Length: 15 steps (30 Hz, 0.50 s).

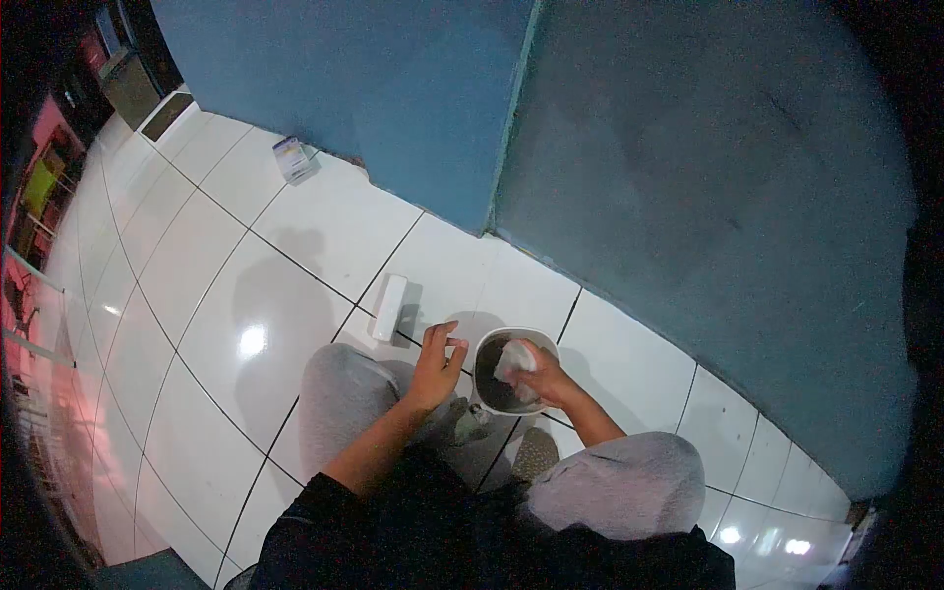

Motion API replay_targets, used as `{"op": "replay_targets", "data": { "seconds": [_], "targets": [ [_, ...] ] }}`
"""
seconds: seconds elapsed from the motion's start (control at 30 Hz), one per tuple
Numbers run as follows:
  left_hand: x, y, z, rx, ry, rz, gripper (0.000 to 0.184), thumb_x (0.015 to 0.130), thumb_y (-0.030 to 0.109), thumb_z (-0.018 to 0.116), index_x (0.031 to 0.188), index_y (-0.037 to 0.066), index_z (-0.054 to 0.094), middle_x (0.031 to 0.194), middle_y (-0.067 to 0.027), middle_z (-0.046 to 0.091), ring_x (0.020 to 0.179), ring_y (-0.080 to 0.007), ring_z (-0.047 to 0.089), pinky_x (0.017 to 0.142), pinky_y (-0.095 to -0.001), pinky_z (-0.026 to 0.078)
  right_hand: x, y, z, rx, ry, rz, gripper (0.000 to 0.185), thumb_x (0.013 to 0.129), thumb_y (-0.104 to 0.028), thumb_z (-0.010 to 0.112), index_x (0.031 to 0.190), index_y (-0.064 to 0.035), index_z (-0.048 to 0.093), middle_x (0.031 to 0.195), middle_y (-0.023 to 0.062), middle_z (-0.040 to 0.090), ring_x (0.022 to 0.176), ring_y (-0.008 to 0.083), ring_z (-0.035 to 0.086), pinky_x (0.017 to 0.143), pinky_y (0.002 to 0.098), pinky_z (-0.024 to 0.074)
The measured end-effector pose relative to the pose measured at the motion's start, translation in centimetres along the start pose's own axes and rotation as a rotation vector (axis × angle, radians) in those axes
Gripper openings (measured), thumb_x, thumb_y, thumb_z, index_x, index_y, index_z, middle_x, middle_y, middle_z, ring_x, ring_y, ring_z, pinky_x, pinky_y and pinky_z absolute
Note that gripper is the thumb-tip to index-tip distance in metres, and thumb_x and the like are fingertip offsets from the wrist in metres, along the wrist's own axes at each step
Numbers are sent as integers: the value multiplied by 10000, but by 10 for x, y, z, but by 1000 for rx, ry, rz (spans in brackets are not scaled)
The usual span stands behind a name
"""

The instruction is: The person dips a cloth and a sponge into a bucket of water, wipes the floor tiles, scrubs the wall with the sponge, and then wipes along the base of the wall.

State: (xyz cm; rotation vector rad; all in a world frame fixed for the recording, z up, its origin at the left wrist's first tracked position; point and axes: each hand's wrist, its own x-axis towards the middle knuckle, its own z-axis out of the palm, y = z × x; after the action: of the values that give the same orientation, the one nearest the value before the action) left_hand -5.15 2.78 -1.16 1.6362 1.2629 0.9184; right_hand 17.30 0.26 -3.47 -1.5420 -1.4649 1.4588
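Observation:
Between my knees a small white-rimmed bucket (479,366) with a dark grey inside stands on the tiled floor. My right hand (544,379) reaches into it from the right, its fingers closed around a crumpled whitish piece (513,360) that looks like thin plastic or cloth; which one I cannot tell. Just left of the rim, my left hand (439,366) hovers with bent fingers held apart, and no object shows in it. Beyond that hand a long white box-shaped object (390,307) lies on the tiles.
A small printed carton (291,159) is on the floor near the blue wall (393,88). The grey wall (688,177) runs along the right, its corner jutting toward the bucket. A dotted sandal-like shape (535,452) shows beside my right knee (629,482). Pale rails stand at far left.

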Motion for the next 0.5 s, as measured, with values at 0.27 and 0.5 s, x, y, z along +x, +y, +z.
{"op": "replay_targets", "data": {
  "seconds": [0.27,0.5],
  "targets": [
    [-1,5,-2,28,-6,25,384,898,180,507,1228,14,405,1148,-161,408,976,-214,548,670,-307,494,-5,-20,13,-339,223,-102,463,812,-510,581,1032,-103,601,755,70,648,697,239,616,731,416,471],
    [-1,-1,1,3,-1,4,393,895,193,514,1227,13,405,1164,-161,409,983,-226,547,681,-317,497,2,-14,28,-323,329,135,624,844,-620,400,881,-41,628,698,120,629,661,294,611,708,426,466]
  ]
}}
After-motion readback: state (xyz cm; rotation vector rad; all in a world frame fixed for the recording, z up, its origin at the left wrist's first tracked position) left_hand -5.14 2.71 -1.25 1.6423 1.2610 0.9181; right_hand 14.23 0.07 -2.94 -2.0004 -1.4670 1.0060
